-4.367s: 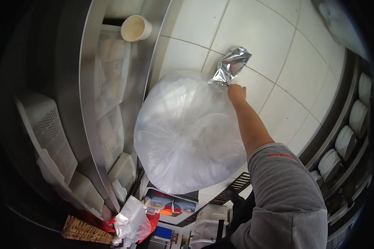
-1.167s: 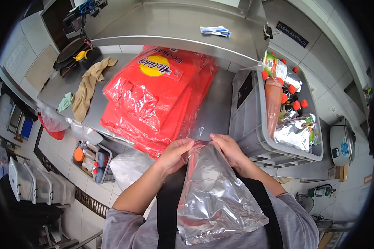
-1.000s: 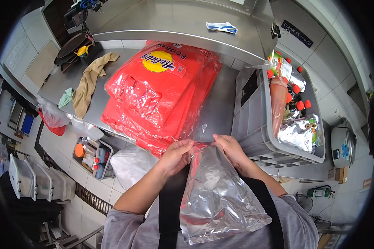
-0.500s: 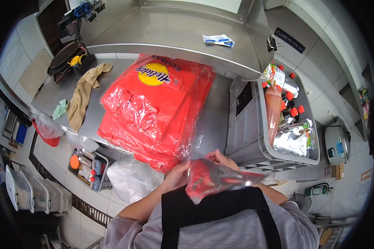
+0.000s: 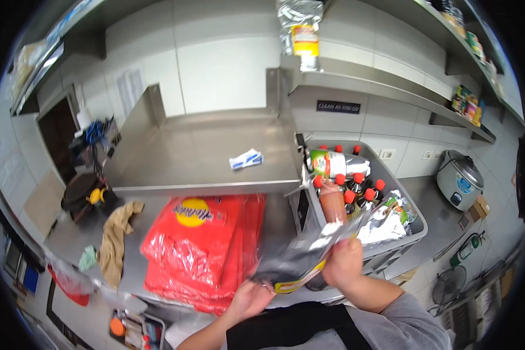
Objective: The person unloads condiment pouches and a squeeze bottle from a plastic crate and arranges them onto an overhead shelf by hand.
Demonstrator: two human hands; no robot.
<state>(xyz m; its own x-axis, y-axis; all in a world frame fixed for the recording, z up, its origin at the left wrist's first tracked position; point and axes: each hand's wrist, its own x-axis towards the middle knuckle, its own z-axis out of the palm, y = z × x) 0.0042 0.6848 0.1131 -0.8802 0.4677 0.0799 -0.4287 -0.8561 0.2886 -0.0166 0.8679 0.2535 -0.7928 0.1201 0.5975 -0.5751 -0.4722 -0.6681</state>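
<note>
Two hands of ours hold a foil pouch [image 5: 297, 263], blurred, in front of the grey crate [image 5: 421, 226] and partly covering its near side. Our right hand [image 5: 343, 263] closes around the pouch's end nearer the crate; our left hand [image 5: 252, 300] grips its lower edge, farther left of the crate. We see red-capped bottles [image 5: 368, 199] inside the crate, plastic-wrapped red bundles [image 5: 186, 248] to its left and a rice cooker [image 5: 459, 181] to its right
</note>
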